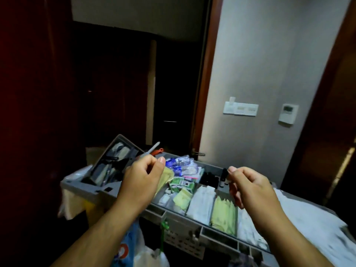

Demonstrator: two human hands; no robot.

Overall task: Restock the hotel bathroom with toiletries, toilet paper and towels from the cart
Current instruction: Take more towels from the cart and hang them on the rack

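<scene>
At the 9 o'clock end of the grey cart tray [81,186], a dark open box [115,162] of tools is sitting tilted, with a pale stick [153,148] and a red handle [158,150] poking up at its 3 o'clock side. The left hand [142,176] is hovering over the tray just past it. Its grip is closing round a pale yellow packet [166,177], which is hanging below the curled fingers with the thumb pressing on top.

Towards 2 o'clock from that hand, blue and clear wrappers [179,162] are lying heaped in a rear compartment. At 4 o'clock from it, green and white sachets [181,185] and pale green packets [183,197] are lying loose. Next along, white packets [202,205] are filling one slot and yellow-green packets [224,216] are standing in a row in the next. Small dark bottles [224,173] are standing at 12 o'clock of that row.

The right hand [250,187] is hanging above these slots, fingers curling and thumb meeting the forefinger; I cannot tell whether its grip is holding anything.

At 3 o'clock of the tray, white linen [308,218] is lying piled. On the wall towards 1 o'clock, a switch panel [240,108] and a thermostat [288,113] are showing.
</scene>
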